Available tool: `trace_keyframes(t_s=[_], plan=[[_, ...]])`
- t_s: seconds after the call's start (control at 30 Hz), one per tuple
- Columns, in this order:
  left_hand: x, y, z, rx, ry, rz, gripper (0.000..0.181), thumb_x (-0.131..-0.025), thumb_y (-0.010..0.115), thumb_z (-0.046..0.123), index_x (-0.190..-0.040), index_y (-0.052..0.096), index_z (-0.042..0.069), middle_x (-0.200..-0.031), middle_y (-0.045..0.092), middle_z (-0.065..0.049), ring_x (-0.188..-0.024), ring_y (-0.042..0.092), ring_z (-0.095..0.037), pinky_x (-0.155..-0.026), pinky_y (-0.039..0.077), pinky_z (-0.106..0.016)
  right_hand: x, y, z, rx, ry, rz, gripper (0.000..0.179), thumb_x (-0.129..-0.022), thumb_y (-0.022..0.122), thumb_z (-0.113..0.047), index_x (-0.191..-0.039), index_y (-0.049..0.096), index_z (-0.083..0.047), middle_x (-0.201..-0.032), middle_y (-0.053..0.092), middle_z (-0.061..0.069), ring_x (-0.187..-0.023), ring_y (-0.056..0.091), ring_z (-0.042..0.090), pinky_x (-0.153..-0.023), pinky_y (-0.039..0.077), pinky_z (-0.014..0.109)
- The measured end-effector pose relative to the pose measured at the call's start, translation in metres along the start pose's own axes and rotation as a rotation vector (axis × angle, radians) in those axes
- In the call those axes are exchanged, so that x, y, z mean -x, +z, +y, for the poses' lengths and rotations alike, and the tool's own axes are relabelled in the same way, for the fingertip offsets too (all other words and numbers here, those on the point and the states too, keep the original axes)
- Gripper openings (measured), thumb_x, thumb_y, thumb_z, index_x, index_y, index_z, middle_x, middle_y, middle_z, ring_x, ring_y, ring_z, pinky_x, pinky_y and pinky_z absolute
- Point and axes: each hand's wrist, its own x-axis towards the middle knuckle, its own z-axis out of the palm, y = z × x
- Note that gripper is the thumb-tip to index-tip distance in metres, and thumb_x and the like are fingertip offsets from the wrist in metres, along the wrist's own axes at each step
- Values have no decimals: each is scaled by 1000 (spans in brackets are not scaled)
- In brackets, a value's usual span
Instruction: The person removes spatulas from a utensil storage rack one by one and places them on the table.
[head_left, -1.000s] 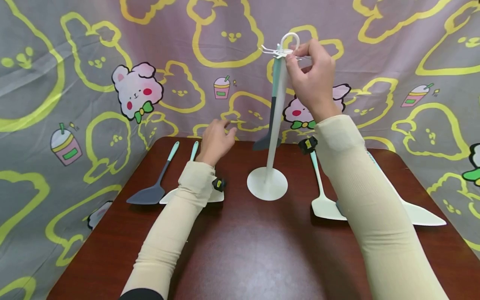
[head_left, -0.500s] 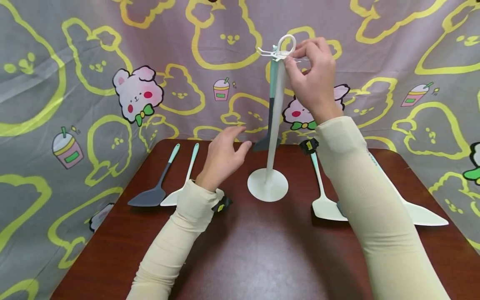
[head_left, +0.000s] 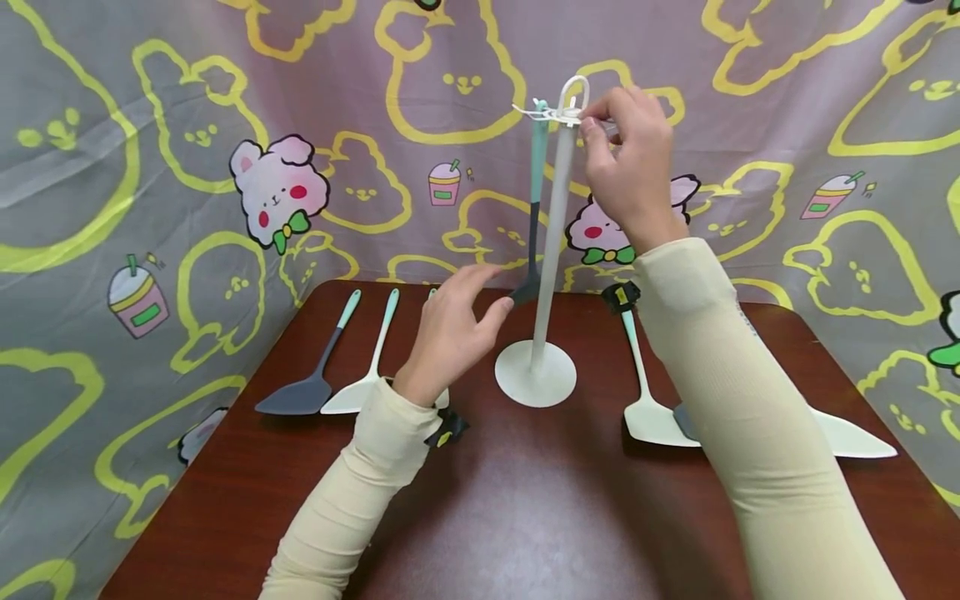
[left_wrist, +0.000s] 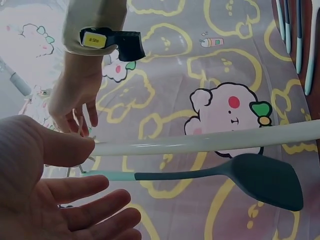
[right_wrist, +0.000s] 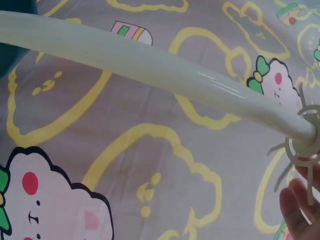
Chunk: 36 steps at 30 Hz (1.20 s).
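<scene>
A white utensil stand (head_left: pixel 553 233) with a round base and a top loop stands mid-table. From its hook ring (head_left: pixel 562 115) hangs a spatula (head_left: pixel 538 167) with a mint handle and dark grey blade, left of the pole. My right hand (head_left: pixel 630 158) pinches the ring's right side between thumb and fingers; in the right wrist view some fingertips (right_wrist: pixel 295 205) show below the hooks. Beside the hanging spatula's blade, my left hand (head_left: pixel 453 325) is spread and holds nothing. The left wrist view shows its thumb near the pole (left_wrist: pixel 200 145) and fingers near the mint handle (left_wrist: pixel 115 175).
On the left of the brown table (head_left: pixel 510 517) lie a grey spatula (head_left: pixel 300 395) and a white one (head_left: pixel 356 393), with another handle partly behind my left hand. At right lie a white spatula (head_left: pixel 652 422) and a white-bladed utensil (head_left: pixel 855 433), partly under my right arm. Patterned cloth (head_left: pixel 360 100) encloses the table.
My left hand has moved right and toward the stand, opening its fingers. The hook ring has turned, so the hanging spatula has swung left from behind the pole. My right hand stays at the ring.
</scene>
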Motion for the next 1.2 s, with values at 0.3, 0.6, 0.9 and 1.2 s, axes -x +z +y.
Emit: trace_keyframes(t_s=[0.3, 0.6, 0.9, 1.2], plan=[[0, 1, 4, 5, 27, 18, 38, -94, 64, 21, -130, 63, 10, -132, 64, -7, -129, 56, -25, -105, 46, -47, 1, -12, -1, 7, -41, -81, 43, -86, 66, -36, -100, 68, 5, -105, 69, 18, -105, 58, 26, -92, 43, 35], [2, 0, 7, 28, 44, 69, 35, -94, 64, 20, -128, 65, 9, -129, 66, -7, -126, 58, -25, -104, 46, -47, -1, -9, -7, 61, -45, -43, 35, -91, 58, -28, -94, 71, 4, -101, 70, 19, -101, 59, 35, -93, 44, 43], [2, 0, 11, 38, 93, 105, 32, -93, 65, 17, -124, 67, 8, -125, 67, -9, -122, 60, -25, -101, 48, -44, -2, -11, -11, 22, -67, -17, 35, -89, 39, 4, -99, 72, 3, -102, 73, 17, -94, 62, 29, -86, 43, 33], [3, 3, 9, 47, 81, 99, 33, -93, 64, 17, -124, 67, 7, -126, 66, -9, -123, 59, -25, -103, 47, -43, 0, -17, -9, -42, -102, -97, 30, -86, 64, -25, -100, 74, 0, -109, 75, 14, -111, 65, 28, -103, 42, 33]])
